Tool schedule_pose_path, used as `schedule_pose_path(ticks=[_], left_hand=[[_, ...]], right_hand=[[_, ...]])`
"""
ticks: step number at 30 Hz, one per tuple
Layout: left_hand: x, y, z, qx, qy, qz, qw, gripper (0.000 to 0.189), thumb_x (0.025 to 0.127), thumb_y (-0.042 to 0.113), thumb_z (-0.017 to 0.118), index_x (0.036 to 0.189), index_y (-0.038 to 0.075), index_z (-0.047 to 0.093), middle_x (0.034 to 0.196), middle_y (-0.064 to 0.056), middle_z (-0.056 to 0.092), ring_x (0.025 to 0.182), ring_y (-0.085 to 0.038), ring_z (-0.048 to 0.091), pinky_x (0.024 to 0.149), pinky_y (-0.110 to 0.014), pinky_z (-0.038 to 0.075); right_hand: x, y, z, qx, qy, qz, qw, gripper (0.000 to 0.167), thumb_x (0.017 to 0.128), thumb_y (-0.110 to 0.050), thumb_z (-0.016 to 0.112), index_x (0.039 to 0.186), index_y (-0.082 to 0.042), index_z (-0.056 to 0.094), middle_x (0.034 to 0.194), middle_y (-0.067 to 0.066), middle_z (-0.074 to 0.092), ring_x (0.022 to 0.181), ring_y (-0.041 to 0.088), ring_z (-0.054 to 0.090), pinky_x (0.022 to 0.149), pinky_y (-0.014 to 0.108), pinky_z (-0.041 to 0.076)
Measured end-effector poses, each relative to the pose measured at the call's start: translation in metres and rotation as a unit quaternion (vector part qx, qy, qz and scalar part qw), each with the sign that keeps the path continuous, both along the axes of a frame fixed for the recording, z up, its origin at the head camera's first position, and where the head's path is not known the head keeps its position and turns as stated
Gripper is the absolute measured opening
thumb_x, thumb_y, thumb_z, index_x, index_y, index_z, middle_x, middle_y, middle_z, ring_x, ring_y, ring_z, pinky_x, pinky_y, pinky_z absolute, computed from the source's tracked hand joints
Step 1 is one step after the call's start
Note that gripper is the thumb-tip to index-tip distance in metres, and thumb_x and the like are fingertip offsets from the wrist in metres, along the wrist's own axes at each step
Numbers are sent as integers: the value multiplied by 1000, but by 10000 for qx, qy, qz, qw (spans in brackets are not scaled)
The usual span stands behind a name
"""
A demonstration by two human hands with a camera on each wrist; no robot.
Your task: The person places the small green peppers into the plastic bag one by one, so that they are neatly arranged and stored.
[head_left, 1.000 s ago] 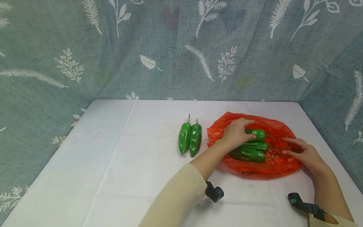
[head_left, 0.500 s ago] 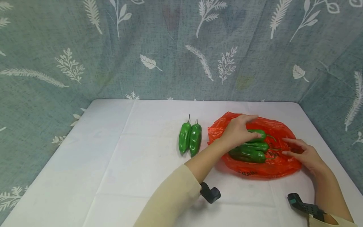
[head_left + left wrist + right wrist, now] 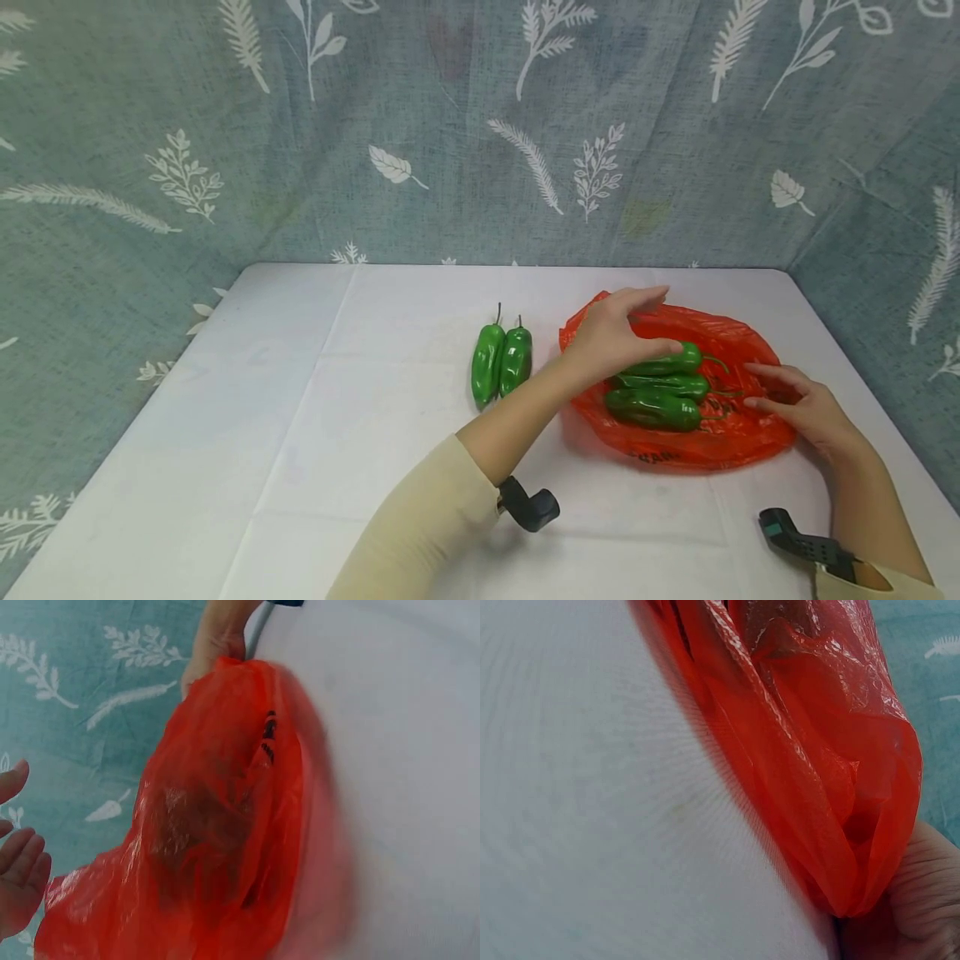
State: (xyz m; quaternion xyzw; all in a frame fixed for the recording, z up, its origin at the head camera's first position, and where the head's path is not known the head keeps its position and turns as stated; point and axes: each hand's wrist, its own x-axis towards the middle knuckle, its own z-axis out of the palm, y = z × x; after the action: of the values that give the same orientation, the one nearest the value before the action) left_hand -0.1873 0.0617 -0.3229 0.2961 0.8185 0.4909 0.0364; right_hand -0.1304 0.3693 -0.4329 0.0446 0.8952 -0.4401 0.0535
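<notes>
In the head view, my left hand point(image 3: 606, 333) is over the left side of a red plastic bag point(image 3: 675, 450), fingers and thumb spread apart with nothing held. Its thumb overlaps the uppermost of three green chili peppers point(image 3: 663, 386), which lie side by side in the bag's mouth, stems to the right. My right hand point(image 3: 813, 408) holds the bag's right rim between thumb and fingers. From the left wrist, the left fingers point(image 3: 22, 870) appear beside the bag point(image 3: 217, 787). The right wrist view has the bag's gathered end point(image 3: 862, 847) against the right hand point(image 3: 922, 900).
Two more green chili peppers point(image 3: 498, 362) lie close together on the white tablecloth point(image 3: 360, 417), left of the bag, stems pointing away. Behind the table hangs a grey-green leaf-patterned curtain point(image 3: 450, 125). Dark wrist-worn devices point(image 3: 528, 507) sit on both forearms.
My left hand has drawn back left and lifted off the uppermost pepper in the bag, its fingers spreading wider. The right hand stays at the bag's rim.
</notes>
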Motion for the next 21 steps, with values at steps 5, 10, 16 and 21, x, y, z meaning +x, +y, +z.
schedule_pose_path(ticks=[5,10,16,21], left_hand=[[0,-10,4,270,-50,-59,9996,70,77,28,79,139,18,49,133,4,56,117,-9,54,92,-21,46],[1,-23,9,681,-60,-82,9976,71,77,22,79,140,15,48,132,-2,56,117,-14,56,90,-18,47],[-1,-39,12,826,120,16,9965,71,78,19,78,141,13,46,132,-4,56,117,-12,54,93,-22,47],[-3,-53,15,931,312,84,9951,73,78,17,78,141,10,44,133,-5,54,120,-13,52,98,-26,45]], right_hand=[[0,1,-1,-22,18,-12,10000,63,89,-34,64,144,-14,41,140,28,29,124,48,25,69,3,39],[0,1,-2,-70,146,-18,9999,59,89,-33,65,141,-16,45,128,6,40,118,41,29,71,4,40],[0,2,-2,-109,176,-22,9998,58,88,-33,65,141,-18,46,124,-5,41,118,40,29,72,3,40],[1,2,-2,-60,189,-36,9998,58,88,-34,66,140,-17,47,120,-17,40,114,25,34,73,3,39]])
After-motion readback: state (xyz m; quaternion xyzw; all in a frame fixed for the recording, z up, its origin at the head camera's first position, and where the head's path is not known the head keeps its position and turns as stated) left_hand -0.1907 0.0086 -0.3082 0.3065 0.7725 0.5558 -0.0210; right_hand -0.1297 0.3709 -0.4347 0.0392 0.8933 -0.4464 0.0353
